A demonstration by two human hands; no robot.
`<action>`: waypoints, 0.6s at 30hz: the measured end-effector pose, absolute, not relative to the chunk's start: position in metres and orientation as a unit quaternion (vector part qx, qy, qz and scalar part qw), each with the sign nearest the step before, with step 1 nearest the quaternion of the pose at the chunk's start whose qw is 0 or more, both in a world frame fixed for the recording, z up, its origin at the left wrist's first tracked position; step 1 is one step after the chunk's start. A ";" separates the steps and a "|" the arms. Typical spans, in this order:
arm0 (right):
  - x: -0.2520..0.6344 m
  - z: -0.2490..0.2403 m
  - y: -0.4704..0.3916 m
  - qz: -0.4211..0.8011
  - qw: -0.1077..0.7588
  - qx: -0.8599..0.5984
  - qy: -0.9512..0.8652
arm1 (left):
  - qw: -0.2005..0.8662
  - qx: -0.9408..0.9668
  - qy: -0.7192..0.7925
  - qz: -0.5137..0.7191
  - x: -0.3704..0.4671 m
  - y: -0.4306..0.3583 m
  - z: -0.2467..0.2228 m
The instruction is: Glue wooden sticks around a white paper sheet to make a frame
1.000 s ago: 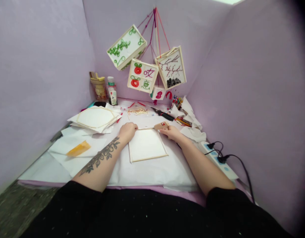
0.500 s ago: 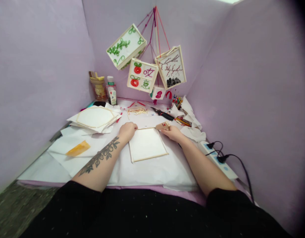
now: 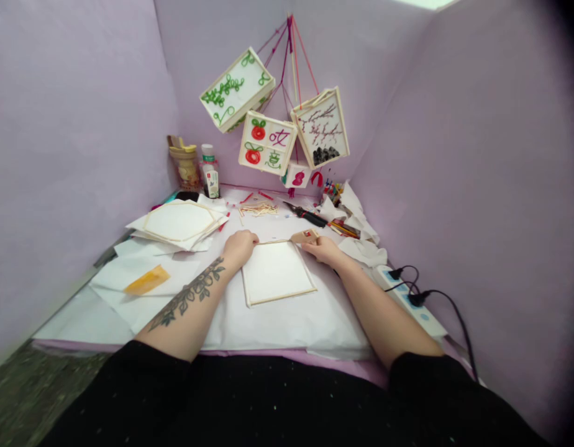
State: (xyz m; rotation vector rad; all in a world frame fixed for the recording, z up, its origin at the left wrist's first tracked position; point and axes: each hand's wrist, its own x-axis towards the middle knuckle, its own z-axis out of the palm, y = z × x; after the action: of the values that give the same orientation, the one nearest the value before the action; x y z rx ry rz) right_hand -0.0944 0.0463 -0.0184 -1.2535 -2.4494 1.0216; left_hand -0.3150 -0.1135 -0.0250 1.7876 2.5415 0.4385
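A white sheet edged with thin wooden strips [image 3: 278,273] lies flat on the table before me. At its far left corner is my left hand [image 3: 240,247], closed, with the fingertips pressed on the frame's edge. My right hand [image 3: 323,249] is closed around a small flat tan piece with a red mark [image 3: 305,236], its tip touching the far right corner of the frame. I cannot make out exactly what this piece is. Behind the frame lies a heap of short thin wooden sticks [image 3: 259,209].
Black-handled pliers [image 3: 310,216] and crumpled white paper [image 3: 356,214] lie at the right. A power strip [image 3: 422,310] with plugged cables stands near my right forearm. Stacked paper frames [image 3: 179,220] lie at the left, a jar [image 3: 188,167] behind them. Decorated lanterns [image 3: 268,141] hang overhead.
The tan piece in my right hand has shifted very slightly left along the frame's far edge. My left hand stays at its corner.
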 end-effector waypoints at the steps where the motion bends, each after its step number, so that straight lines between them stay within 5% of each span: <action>1: -0.094 -0.018 0.046 0.346 0.100 -0.426 -0.830 | 0.002 0.570 0.810 0.140 -0.315 -0.113 -0.025; 18: -0.092 -0.016 0.046 0.379 0.096 -0.434 -0.811 | 0.007 0.568 0.810 0.147 -0.314 -0.114 -0.023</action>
State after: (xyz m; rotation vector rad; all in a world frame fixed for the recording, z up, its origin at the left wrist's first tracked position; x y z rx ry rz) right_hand -0.0918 0.0455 -0.0161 -1.2865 -2.4049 1.1242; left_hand -0.3142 -0.1140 -0.0234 1.7768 2.5324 0.4584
